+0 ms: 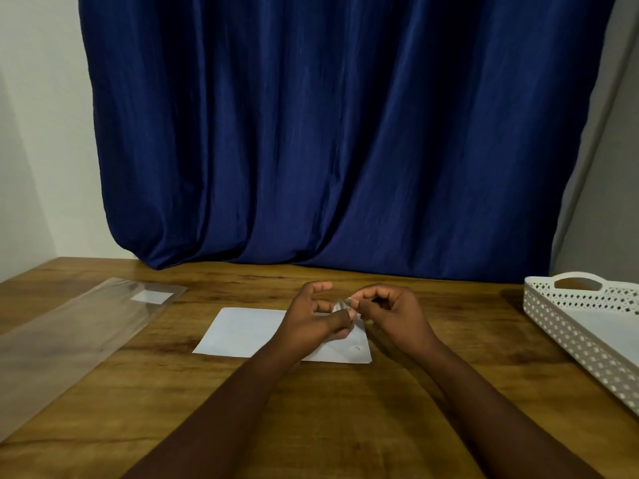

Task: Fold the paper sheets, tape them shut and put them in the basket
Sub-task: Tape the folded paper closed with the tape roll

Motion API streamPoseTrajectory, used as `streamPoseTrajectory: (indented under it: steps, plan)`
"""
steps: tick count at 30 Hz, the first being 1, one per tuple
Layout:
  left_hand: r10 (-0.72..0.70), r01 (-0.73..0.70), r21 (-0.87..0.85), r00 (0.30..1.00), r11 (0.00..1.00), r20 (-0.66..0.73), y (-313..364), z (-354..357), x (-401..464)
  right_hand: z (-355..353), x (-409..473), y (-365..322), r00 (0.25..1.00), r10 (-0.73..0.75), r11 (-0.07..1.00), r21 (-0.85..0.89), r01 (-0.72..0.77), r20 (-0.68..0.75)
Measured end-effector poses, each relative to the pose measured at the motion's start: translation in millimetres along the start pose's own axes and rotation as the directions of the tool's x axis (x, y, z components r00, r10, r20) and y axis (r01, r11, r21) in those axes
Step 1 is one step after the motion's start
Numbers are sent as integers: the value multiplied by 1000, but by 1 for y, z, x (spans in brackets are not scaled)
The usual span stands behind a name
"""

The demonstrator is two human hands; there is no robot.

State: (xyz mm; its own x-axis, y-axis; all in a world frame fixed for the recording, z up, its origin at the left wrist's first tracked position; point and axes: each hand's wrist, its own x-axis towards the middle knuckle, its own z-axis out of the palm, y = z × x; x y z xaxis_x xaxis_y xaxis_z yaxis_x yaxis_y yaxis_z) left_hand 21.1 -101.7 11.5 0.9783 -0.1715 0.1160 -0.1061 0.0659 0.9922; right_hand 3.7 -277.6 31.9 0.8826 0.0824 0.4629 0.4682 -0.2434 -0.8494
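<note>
Both hands, left and right, pinch clear tape above the paper; best pull it taut before sticking.

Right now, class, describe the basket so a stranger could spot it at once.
Start at the wooden table before the blue curtain. Follow it to its right edge: the basket sits there, partly out of view. It is white, shallow, with perforated walls and a handle cutout, unlike the flat paper.
</note>
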Motion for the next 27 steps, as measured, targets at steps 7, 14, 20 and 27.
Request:
streamPoseTrajectory:
  steps: [7,14,20,27]
  plan:
    - [125,-94,273,987,957,-99,2,-16,5,-19,8,5,969,92,994,78,-76,-230]
    - [253,-137,556,958,820,-137,-8,-39,9,-2,-1,19,982,88,945,-299,-136,-168]
    - [233,-127,590,967,797,-107,-13,-41,12,8,3,28,1000,10,842,-539,-10,-2]
    - [196,-94,601,975,794,-106,-14,-38,12,13,9,40,990,-86,737,-661,141,115]
